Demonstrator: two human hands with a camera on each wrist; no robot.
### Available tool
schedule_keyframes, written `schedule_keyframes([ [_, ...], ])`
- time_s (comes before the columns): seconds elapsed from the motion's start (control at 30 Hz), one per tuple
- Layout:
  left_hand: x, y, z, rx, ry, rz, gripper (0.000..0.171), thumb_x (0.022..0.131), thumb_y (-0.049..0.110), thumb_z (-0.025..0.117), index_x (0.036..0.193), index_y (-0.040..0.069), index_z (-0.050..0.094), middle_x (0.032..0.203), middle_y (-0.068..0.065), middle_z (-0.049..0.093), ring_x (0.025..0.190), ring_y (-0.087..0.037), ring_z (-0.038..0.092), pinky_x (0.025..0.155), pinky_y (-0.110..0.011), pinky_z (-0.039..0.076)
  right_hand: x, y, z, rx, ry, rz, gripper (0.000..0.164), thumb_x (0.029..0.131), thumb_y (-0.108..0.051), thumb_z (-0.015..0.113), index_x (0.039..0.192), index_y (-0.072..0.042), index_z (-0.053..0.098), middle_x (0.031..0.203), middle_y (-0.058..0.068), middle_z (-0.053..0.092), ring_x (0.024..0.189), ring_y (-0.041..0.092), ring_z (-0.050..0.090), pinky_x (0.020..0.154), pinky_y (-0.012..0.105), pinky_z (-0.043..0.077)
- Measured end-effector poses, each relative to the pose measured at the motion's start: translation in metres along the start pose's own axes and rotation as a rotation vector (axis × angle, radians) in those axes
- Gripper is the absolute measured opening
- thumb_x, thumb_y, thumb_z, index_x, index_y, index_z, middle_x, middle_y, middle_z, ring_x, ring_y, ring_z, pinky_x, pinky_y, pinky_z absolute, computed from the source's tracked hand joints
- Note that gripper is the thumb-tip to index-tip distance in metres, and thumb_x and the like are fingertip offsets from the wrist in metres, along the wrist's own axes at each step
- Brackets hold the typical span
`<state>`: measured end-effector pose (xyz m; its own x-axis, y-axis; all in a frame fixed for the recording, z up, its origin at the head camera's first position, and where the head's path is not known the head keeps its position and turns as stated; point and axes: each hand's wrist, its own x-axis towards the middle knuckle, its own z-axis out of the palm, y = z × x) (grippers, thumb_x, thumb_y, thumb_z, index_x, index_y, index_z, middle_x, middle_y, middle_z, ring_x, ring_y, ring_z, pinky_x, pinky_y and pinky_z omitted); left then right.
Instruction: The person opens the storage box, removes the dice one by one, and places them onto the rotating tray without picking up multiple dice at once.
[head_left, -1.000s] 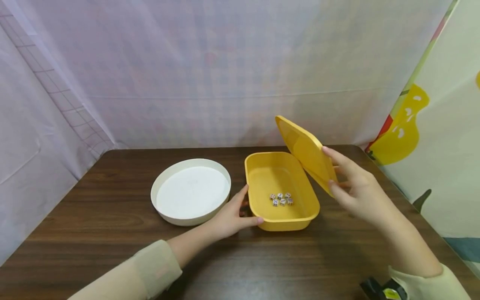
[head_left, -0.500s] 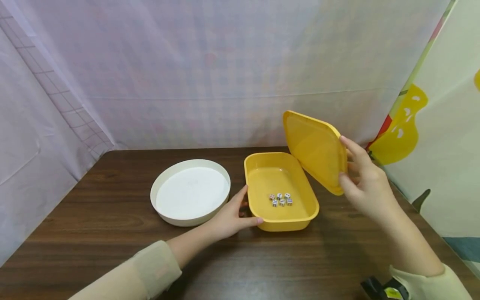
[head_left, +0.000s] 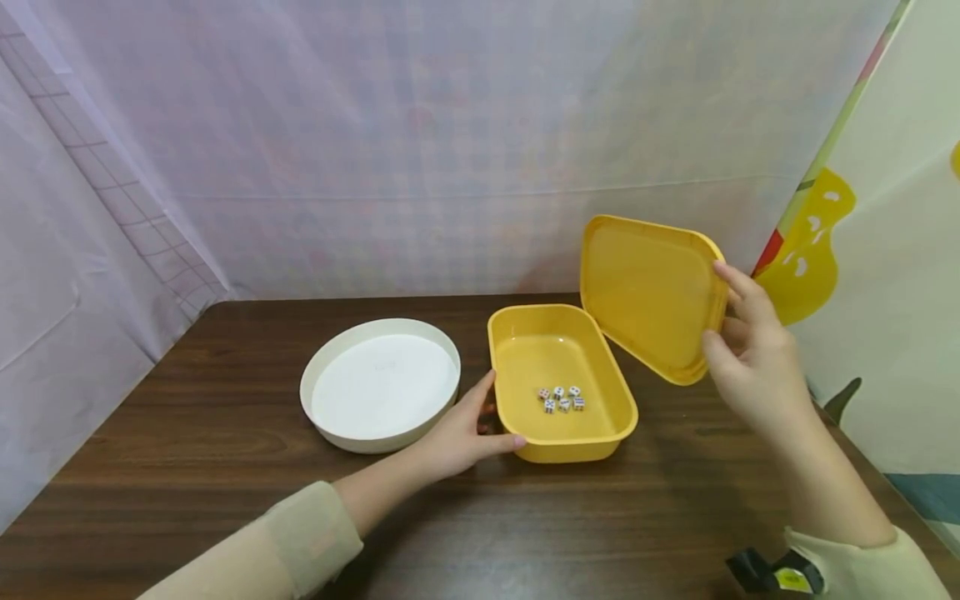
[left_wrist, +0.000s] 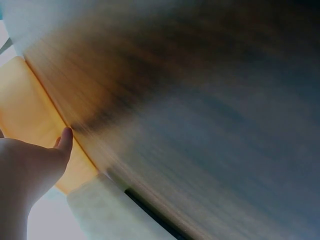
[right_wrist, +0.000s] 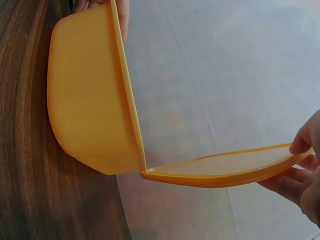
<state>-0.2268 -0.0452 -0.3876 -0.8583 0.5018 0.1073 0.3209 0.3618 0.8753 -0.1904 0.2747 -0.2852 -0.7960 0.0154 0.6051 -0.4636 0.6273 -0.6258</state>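
A yellow plastic box [head_left: 570,451] stands uncovered on the table, with several small white dice [head_left: 564,405] grouped on its floor near the front. My left hand [head_left: 459,440] holds the box at its front left corner, thumb on the front rim and fingers along the left side. In the left wrist view the thumb [left_wrist: 65,142] presses the box wall [left_wrist: 30,110]. My right hand [head_left: 768,367] pinches the right edge of the yellow lid [head_left: 648,287], thumb on its inner face. The lid tilts up, its lower edge meeting the box's far right rim, as the right wrist view shows.
A round white tray [head_left: 382,387] with a low rim sits left of the box, close to the left hand. The dark wooden table [head_left: 187,450] ends at a pale cloth backdrop [head_left: 405,158]. A black strap item [head_left: 772,575] hangs by the right sleeve.
The right hand has swung the lid to the right and turned it, so more of its inner face shows. The left hand, box and dice have stayed put.
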Motion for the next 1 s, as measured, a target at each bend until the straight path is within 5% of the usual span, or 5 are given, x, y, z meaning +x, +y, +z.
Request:
schedule_keyframes([
  [0.07, 0.0, 0.0, 0.0, 0.002, 0.0, -0.001, 0.099, 0.082, 0.033, 0.076, 0.154, 0.009, 0.012, 0.154, -0.015, 0.024, 0.125, -0.03, 0.046, 0.092, -0.038, 0.045, 0.001, 0.002, -0.001, 0.024, 0.005, 0.033, 0.073, 0.09, 0.008, 0.049, 0.151, -0.026, 0.028, 0.145, 0.026, 0.036, 0.113, 0.048, 0.052, 0.065, 0.01, 0.045],
  [0.2, 0.0, 0.001, 0.0, 0.009, -0.002, -0.008, 0.1, 0.082, 0.033, 0.077, 0.154, 0.01, 0.012, 0.154, -0.015, 0.023, 0.125, -0.029, 0.046, 0.092, -0.038, 0.045, 0.003, 0.004, -0.002, 0.06, 0.021, 0.078, 0.072, 0.091, 0.008, 0.048, 0.151, -0.027, 0.028, 0.143, 0.028, 0.037, 0.116, 0.047, 0.049, 0.067, 0.011, 0.046],
  [0.47, 0.0, 0.001, -0.001, 0.005, -0.006, -0.004, 0.1, 0.082, 0.033, 0.076, 0.154, 0.009, 0.012, 0.154, -0.016, 0.023, 0.125, -0.031, 0.046, 0.092, -0.039, 0.046, 0.007, 0.012, -0.005, 0.105, 0.073, 0.135, 0.075, 0.089, 0.012, 0.045, 0.151, -0.026, 0.028, 0.132, 0.026, 0.044, 0.099, 0.004, 0.058, 0.067, 0.013, 0.048],
  [0.57, 0.0, 0.0, 0.0, 0.009, -0.006, -0.009, 0.1, 0.082, 0.033, 0.076, 0.154, 0.008, 0.011, 0.154, -0.016, 0.023, 0.125, -0.031, 0.046, 0.092, -0.039, 0.046, 0.008, 0.018, -0.008, 0.144, 0.084, 0.164, 0.075, 0.089, 0.013, 0.044, 0.151, -0.025, 0.028, 0.135, 0.027, 0.041, 0.094, -0.003, 0.056, 0.067, 0.013, 0.048],
  [1.0, 0.002, 0.001, 0.0, 0.017, -0.005, -0.002, 0.1, 0.082, 0.032, 0.077, 0.154, 0.011, 0.011, 0.154, -0.015, 0.023, 0.124, -0.03, 0.047, 0.092, -0.039, 0.045, 0.013, 0.048, -0.018, 0.639, 0.195, 0.358, 0.076, 0.087, 0.019, 0.039, 0.149, -0.023, 0.031, 0.149, 0.026, 0.022, 0.079, 0.005, 0.058, 0.054, 0.016, 0.048],
])
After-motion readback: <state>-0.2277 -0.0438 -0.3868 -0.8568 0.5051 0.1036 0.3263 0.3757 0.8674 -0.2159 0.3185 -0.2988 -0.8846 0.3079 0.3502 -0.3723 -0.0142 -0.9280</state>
